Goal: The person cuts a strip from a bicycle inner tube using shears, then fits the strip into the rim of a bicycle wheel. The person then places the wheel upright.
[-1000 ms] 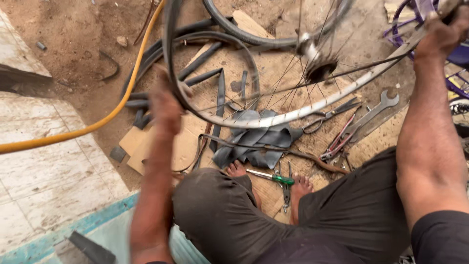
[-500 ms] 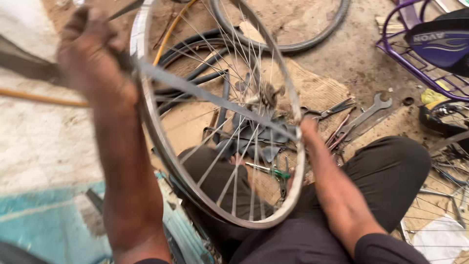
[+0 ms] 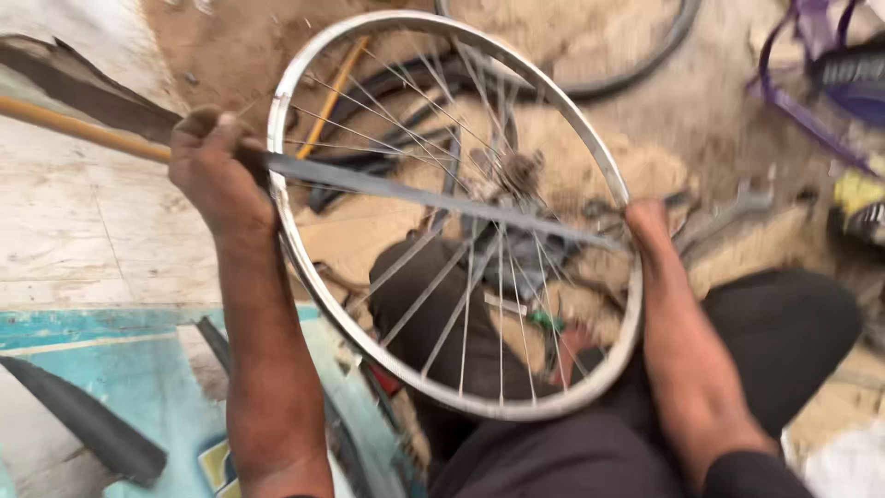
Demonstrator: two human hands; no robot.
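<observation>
With your left hand [image 3: 217, 175] clamped on the rim of the bicycle wheel [image 3: 442, 387] held tilted over your lap and your right hand [image 3: 650, 231] gripping the opposite side, keep both fingers firm and the grey strip [image 3: 396, 189] across it taut.

Left hand [image 3: 217, 171]: raised at upper left, fingers curled tight in a closed grip, knuckles toward the camera.
Left forearm: bare, running straight up from the bottom edge to the wrist.
Right hand [image 3: 647, 226]: lower, at right of centre, fingers closed in a grip, partly blurred.
Right forearm: bare, angled up and leftward from the lower right corner.
Legs: folded, dark trousers, knees spread below both arms.
</observation>
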